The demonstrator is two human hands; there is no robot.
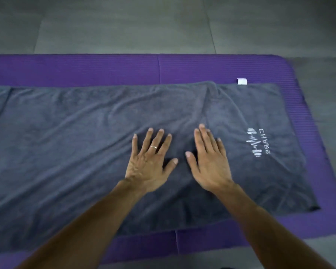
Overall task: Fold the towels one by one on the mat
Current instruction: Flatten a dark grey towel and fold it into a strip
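A large dark grey towel [76, 136] lies spread flat across the purple mat [105, 68], with a white logo near its right end and a small white tag [242, 81] at its far right edge. Wrinkles run through the middle of the cloth. My left hand [149, 162] lies flat on the towel's centre, fingers spread, a ring on one finger. My right hand [209, 162] lies flat just to its right, fingers straight and close together. Neither hand holds cloth.
Grey tiled floor [124, 24] surrounds the mat on the far side and to the right. The mat's rounded right end [326, 133] shows beyond the towel. The towel runs out of view at the left.
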